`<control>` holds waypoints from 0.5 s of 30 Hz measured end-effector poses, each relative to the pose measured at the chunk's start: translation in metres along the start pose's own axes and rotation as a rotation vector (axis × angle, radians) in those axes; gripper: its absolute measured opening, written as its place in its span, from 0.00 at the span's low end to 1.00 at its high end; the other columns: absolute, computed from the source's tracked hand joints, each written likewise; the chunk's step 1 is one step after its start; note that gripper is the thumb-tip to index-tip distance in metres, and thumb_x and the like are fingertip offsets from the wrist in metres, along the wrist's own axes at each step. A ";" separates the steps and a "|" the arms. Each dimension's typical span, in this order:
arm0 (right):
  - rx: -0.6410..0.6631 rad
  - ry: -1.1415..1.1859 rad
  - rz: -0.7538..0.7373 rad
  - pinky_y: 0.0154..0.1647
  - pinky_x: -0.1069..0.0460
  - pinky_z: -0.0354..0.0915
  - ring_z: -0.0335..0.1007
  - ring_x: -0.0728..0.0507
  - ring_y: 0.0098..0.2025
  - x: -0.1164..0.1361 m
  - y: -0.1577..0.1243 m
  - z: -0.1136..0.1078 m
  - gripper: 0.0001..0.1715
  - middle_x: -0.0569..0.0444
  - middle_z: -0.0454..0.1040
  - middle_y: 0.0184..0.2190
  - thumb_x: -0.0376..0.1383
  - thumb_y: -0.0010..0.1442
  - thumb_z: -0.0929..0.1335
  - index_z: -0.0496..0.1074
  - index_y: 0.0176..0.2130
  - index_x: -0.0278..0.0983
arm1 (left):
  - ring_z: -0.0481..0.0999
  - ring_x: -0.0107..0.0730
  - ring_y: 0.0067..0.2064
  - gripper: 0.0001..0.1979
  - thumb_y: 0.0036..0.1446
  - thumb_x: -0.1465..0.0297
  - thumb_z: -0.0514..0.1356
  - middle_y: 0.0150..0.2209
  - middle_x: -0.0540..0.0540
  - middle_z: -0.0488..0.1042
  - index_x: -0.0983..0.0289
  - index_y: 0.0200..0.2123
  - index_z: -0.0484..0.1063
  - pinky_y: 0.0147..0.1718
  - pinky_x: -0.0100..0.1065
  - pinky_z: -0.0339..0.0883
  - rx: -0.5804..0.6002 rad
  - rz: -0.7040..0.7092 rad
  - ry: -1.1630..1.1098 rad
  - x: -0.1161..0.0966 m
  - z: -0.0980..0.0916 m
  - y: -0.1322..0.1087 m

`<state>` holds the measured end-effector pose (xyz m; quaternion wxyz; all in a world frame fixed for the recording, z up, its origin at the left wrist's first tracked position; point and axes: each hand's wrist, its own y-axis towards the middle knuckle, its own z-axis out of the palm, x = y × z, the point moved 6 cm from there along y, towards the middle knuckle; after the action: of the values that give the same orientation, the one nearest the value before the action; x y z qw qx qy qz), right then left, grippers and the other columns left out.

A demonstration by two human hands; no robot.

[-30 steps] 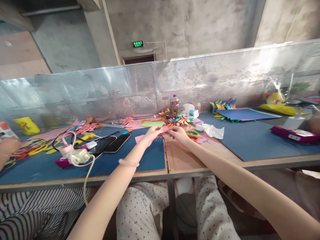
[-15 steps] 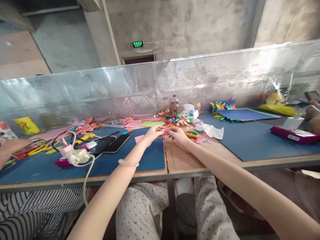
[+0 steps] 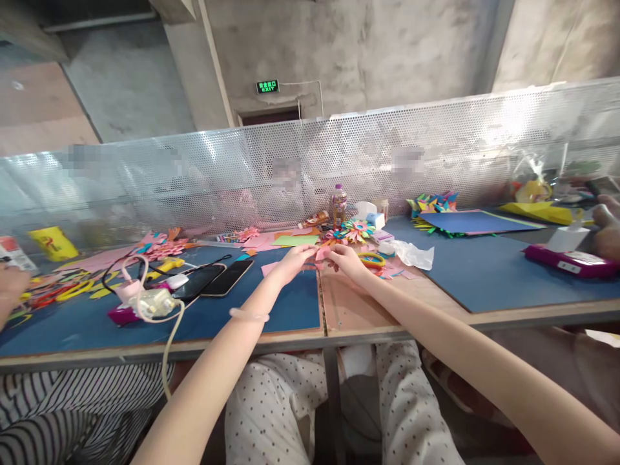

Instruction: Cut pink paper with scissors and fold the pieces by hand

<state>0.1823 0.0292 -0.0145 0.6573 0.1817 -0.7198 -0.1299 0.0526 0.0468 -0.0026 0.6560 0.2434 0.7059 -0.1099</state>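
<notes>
A small piece of pink paper (image 3: 321, 254) sits between my two hands, just above the table. My left hand (image 3: 296, 261) pinches at its left side, fingertips together. On the other side my right hand (image 3: 343, 257) has its fingers closed on the paper. Beside my right wrist lie scissors with yellow and red handles (image 3: 371, 259). A pink sheet (image 3: 269, 267) lies by my left hand. Behind the hands is a multicoloured paper flower (image 3: 357, 230), near a light green sheet (image 3: 295, 240).
A drink bottle (image 3: 338, 205) stands by the perforated metal screen (image 3: 271, 174). To the left are a black phone (image 3: 227, 278) and a power strip with cables (image 3: 154, 302). Crumpled white tissue (image 3: 413, 254) and a purple box (image 3: 571, 261) lie right. Other people's hands show at both edges.
The pink paper shows more clearly between my fingers, its flat side turned more to view. My arms stay nearly in place. The person's hand at the left edge has drawn back leftward.
</notes>
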 end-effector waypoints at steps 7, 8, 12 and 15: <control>0.012 -0.016 0.016 0.15 0.60 0.55 0.57 0.53 0.19 -0.003 0.001 0.001 0.07 0.56 0.65 0.19 0.34 0.50 0.63 0.68 0.26 0.33 | 0.73 0.32 0.34 0.12 0.51 0.62 0.59 0.37 0.54 0.72 0.63 0.37 0.70 0.35 0.35 0.67 0.020 0.031 0.007 -0.003 0.002 -0.001; 0.018 -0.014 0.018 0.14 0.60 0.55 0.57 0.54 0.18 -0.003 0.001 0.001 0.06 0.57 0.65 0.18 0.34 0.50 0.63 0.68 0.26 0.33 | 0.73 0.31 0.33 0.12 0.51 0.62 0.59 0.36 0.54 0.72 0.63 0.37 0.70 0.35 0.35 0.67 0.029 0.028 0.010 -0.003 0.003 -0.001; 0.024 -0.002 0.029 0.14 0.59 0.55 0.56 0.54 0.17 -0.004 0.002 0.002 0.07 0.57 0.64 0.18 0.35 0.49 0.63 0.67 0.24 0.34 | 0.73 0.30 0.32 0.12 0.50 0.63 0.59 0.33 0.54 0.72 0.64 0.36 0.69 0.35 0.35 0.67 0.056 0.002 0.015 -0.001 0.004 -0.002; 0.030 0.005 0.035 0.15 0.58 0.55 0.57 0.53 0.17 -0.006 0.003 0.001 0.08 0.57 0.64 0.17 0.35 0.49 0.63 0.66 0.22 0.34 | 0.72 0.29 0.31 0.12 0.49 0.63 0.60 0.33 0.54 0.72 0.64 0.36 0.69 0.36 0.36 0.67 0.057 -0.013 -0.002 -0.001 0.005 -0.002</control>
<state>0.1810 0.0339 -0.0186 0.6585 0.1792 -0.7231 -0.1069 0.0554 0.0423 -0.0029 0.6486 0.2575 0.7035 -0.1345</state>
